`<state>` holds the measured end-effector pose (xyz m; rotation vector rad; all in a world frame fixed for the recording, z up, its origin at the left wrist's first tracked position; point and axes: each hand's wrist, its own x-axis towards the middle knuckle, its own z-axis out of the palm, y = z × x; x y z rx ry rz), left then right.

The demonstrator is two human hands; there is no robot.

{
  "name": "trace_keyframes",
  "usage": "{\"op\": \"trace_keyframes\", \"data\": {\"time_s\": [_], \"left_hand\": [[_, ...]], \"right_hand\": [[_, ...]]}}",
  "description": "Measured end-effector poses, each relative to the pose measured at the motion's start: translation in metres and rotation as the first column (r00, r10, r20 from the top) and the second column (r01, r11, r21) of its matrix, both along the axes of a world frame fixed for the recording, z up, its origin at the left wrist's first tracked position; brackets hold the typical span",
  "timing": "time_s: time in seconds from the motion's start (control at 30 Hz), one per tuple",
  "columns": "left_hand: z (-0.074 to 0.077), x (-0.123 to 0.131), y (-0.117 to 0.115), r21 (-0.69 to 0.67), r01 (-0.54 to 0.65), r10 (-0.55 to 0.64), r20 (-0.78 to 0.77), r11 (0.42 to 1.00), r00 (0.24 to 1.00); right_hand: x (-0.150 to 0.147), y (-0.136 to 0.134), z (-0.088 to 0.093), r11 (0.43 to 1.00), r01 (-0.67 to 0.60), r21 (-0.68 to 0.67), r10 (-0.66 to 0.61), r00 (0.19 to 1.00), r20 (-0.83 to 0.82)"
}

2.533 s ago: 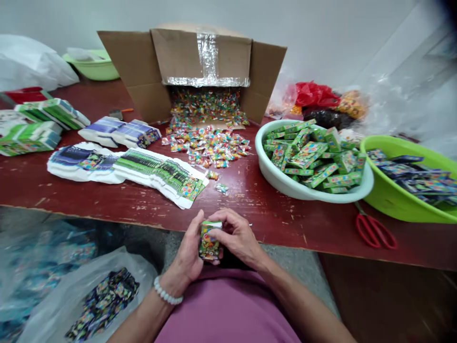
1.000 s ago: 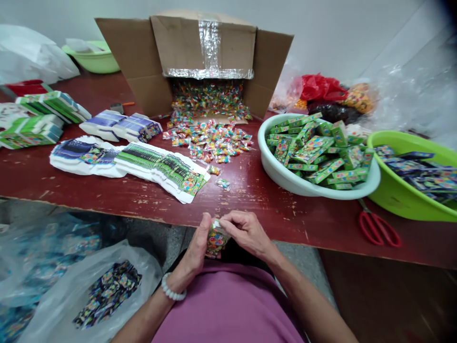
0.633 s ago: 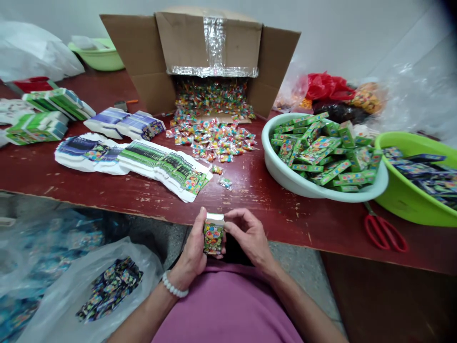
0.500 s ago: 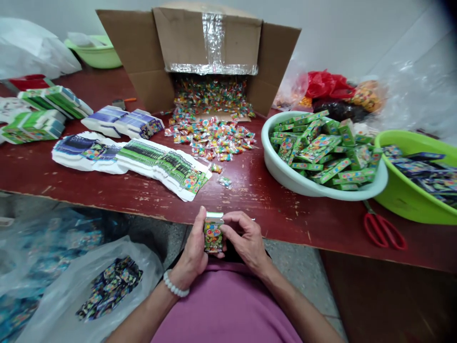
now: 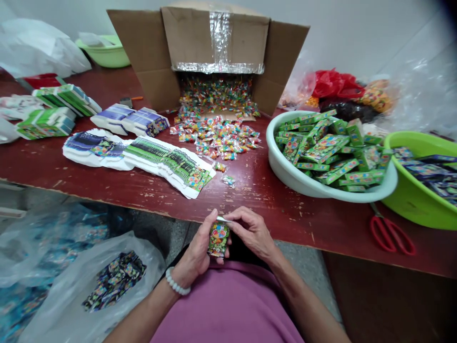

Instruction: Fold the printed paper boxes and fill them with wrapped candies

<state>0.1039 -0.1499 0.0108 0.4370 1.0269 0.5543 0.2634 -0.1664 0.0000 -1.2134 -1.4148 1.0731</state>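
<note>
Head view: my left hand [image 5: 195,252] grips small box [image 5: 218,238], right hand [image 5: 252,233] pinching top flap [image 5: 223,219]; loose tuck risks candy spilling.

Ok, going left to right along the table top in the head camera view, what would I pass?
Green stacked cartons → blue stacked cartons → spilled candy pile → white basin of green boxes → red scissors → green basin.

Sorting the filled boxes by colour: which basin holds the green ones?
The pale white basin, nearer the cardboard carton; the lime-green basin at far right holds dark blue boxes.
</note>
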Motion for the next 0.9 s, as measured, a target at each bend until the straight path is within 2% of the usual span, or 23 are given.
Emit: {"op": "trace_keyframes", "data": {"time_s": [0.1, 0.2, 0.33, 0.43, 0.53, 0.63, 0.73, 0.83, 0.9], "left_hand": [[0.000, 0.000, 0.000, 0.006, 0.014, -0.014, 0.007, 1.000, 1.000], [0.000, 0.001, 0.000, 0.018, 0.026, -0.026, 0.007, 1.000, 1.000], [0.000, 0.002, -0.001, 0.042, 0.021, -0.019, -0.051, 0.999, 0.999], [-0.003, 0.001, -0.002, 0.071, 0.018, -0.012, -0.083, 0.997, 0.996], [-0.005, 0.001, -0.003, 0.133, 0.026, -0.010, -0.122, 0.991, 0.993], [-0.005, 0.000, -0.004, 0.167, 0.043, -0.017, -0.153, 0.985, 0.988], [-0.002, -0.001, -0.002, 0.104, 0.042, -0.029, -0.124, 0.994, 0.992], [0.001, -0.001, 0.001, 0.027, 0.003, -0.001, -0.055, 1.000, 0.998], [0.002, 0.000, 0.002, -0.004, -0.028, 0.028, -0.036, 1.000, 0.999]], "right_hand": [[0.008, 0.001, 0.003, 0.995, -0.065, 0.072, 0.059, 0.995, 0.081], [0.009, 0.002, 0.004, 0.996, -0.080, 0.044, 0.076, 0.994, 0.078], [0.004, 0.004, 0.004, 0.991, 0.005, -0.137, -0.003, 1.000, 0.021], [0.001, 0.008, 0.006, 0.942, -0.074, -0.327, 0.021, 0.987, -0.162], [0.001, 0.010, 0.008, 0.916, -0.095, -0.390, -0.017, 0.961, -0.274], [0.002, 0.010, 0.010, 0.926, -0.046, -0.376, -0.049, 0.970, -0.239], [0.002, 0.007, 0.010, 0.942, -0.029, -0.334, -0.025, 0.988, -0.154], [-0.001, 0.001, 0.006, 0.984, -0.040, -0.173, 0.029, 0.998, -0.062], [-0.006, -0.005, 0.003, 0.999, -0.035, -0.024, 0.036, 0.997, 0.074]]}}
